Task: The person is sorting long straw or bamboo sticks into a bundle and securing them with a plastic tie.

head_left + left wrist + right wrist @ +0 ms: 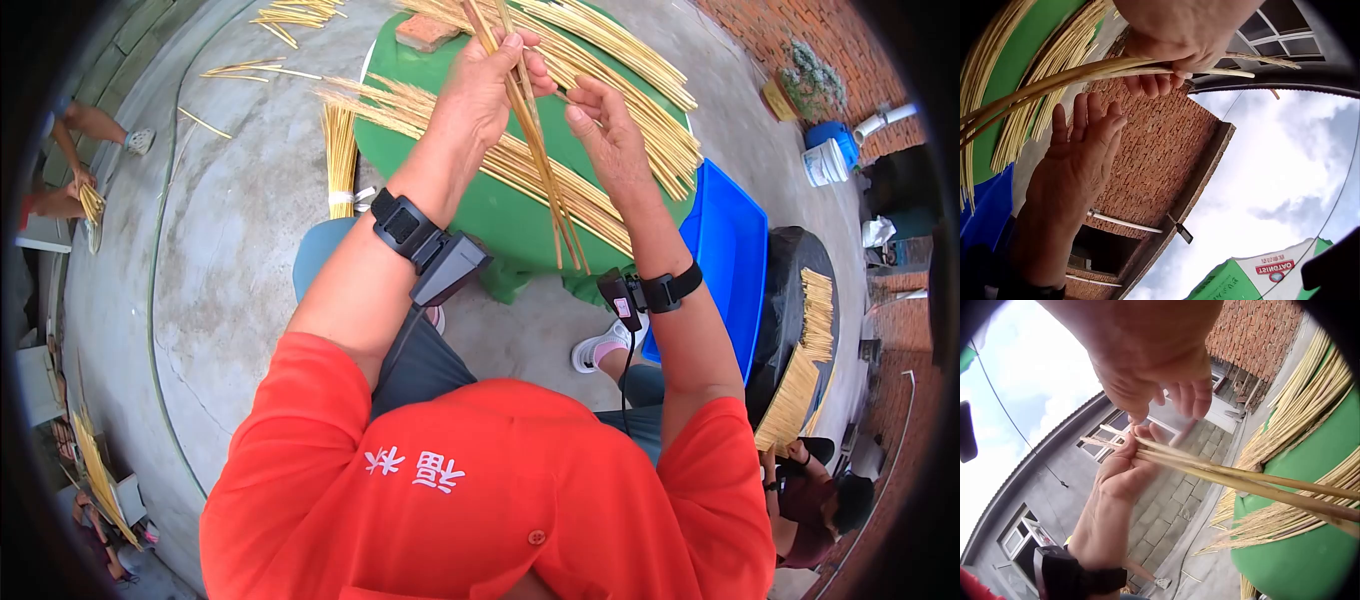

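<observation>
My left hand (485, 85) grips a few long straw stalks (534, 135) near one end, above a round table with a green cover (395, 165). In the right wrist view, the held stalks (1241, 481) run from between the left thumb and fingers, their far ends leaving the frame. Beside them is my right hand (612, 140), its fingers loosely bent and apart from the thumb, with nothing between them. The left wrist view shows the right palm (1066, 169) facing the stalks. Under both hands, a layer of loose stalks (590, 200) lies across the cover.
More stalks (650, 125) and a brick (427, 33) lie on the table. A tied bundle (340, 160) is at its left edge, a blue bin (735, 225) at its right. Stalks lie on a dark surface (790, 260) farther right. Other people's hands (80, 190) are at the left.
</observation>
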`<state>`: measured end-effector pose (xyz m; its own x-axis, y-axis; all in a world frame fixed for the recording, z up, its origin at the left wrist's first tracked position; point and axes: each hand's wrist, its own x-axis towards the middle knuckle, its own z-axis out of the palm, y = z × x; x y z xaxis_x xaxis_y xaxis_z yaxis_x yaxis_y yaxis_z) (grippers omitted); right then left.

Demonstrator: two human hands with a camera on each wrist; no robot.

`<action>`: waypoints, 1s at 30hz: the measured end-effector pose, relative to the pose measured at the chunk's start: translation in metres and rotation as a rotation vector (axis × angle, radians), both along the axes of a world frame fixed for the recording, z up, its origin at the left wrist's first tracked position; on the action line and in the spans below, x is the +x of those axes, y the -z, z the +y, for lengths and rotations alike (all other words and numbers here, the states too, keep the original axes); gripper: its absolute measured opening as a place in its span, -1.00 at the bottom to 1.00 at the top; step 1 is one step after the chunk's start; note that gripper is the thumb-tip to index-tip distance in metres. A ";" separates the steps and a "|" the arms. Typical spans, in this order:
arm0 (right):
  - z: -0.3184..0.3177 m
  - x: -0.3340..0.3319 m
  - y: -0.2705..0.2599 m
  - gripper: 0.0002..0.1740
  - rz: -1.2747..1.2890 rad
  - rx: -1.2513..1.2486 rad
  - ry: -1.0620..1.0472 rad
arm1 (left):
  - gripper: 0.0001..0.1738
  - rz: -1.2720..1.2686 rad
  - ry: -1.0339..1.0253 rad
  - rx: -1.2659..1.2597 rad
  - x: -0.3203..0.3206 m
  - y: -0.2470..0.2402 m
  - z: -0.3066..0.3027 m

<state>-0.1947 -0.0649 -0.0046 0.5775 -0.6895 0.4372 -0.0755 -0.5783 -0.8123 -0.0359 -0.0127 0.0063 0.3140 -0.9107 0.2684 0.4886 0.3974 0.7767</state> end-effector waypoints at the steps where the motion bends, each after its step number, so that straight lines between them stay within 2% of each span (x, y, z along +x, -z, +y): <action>1: 0.004 -0.011 0.018 -0.50 0.094 0.098 -0.045 | -0.79 0.115 0.008 -0.025 0.006 0.000 0.001; 4: 0.029 -0.046 0.070 -0.53 0.306 0.252 -0.163 | -0.78 0.200 -0.051 -0.006 0.016 0.002 0.005; 6: 0.045 -0.061 0.094 -0.63 0.353 0.458 -0.082 | -0.76 0.267 -0.127 0.010 0.017 0.002 0.007; 7: 0.053 -0.067 0.095 -0.63 0.353 0.451 -0.080 | -0.76 0.267 -0.126 0.003 0.016 0.006 0.006; 9: 0.062 -0.075 0.097 -0.70 0.496 0.308 0.094 | -0.76 0.349 -0.198 0.080 0.012 0.011 0.007; 10: 0.060 -0.075 0.098 -0.70 0.493 0.306 0.095 | -0.73 0.388 -0.255 0.109 0.006 0.013 0.005; 11: 0.060 -0.076 0.100 -0.71 0.454 0.267 0.072 | -0.73 0.386 -0.251 0.111 0.002 0.014 0.005; 13: 0.064 -0.076 0.095 -0.71 0.416 0.244 0.062 | -0.70 0.372 -0.199 0.273 -0.008 0.018 0.006; 19: 0.062 -0.061 0.101 -0.63 0.458 0.341 -0.038 | -0.63 0.276 -0.242 0.273 -0.001 -0.002 0.008; 20: 0.059 -0.063 0.112 -0.63 0.458 0.346 -0.037 | -0.62 0.201 -0.305 0.191 0.009 -0.006 0.011; 21: 0.053 -0.067 0.133 -0.62 0.339 0.336 -0.064 | -0.62 0.125 -0.368 0.108 0.016 -0.011 0.013; 22: 0.047 -0.070 0.152 -0.61 0.220 0.325 -0.091 | -0.62 0.123 -0.366 0.111 0.019 -0.020 0.016; 23: 0.038 -0.076 0.167 -0.61 0.220 0.330 -0.090 | -0.61 0.079 -0.429 0.112 0.020 -0.030 0.021; 25: 0.013 -0.091 0.186 -0.62 0.193 0.357 0.075 | -0.60 0.037 -0.492 0.117 0.022 -0.036 0.027; 27: -0.013 -0.106 0.197 -0.75 0.316 0.578 0.293 | -0.59 0.014 -0.464 0.125 0.024 -0.033 0.027; 28: -0.027 -0.113 0.204 -0.75 0.321 0.580 0.296 | -0.60 0.011 -0.444 0.132 0.023 -0.031 0.026; 30: -0.050 -0.122 0.213 -0.78 0.409 0.448 0.513 | -0.60 0.012 -0.424 0.166 0.017 -0.031 0.025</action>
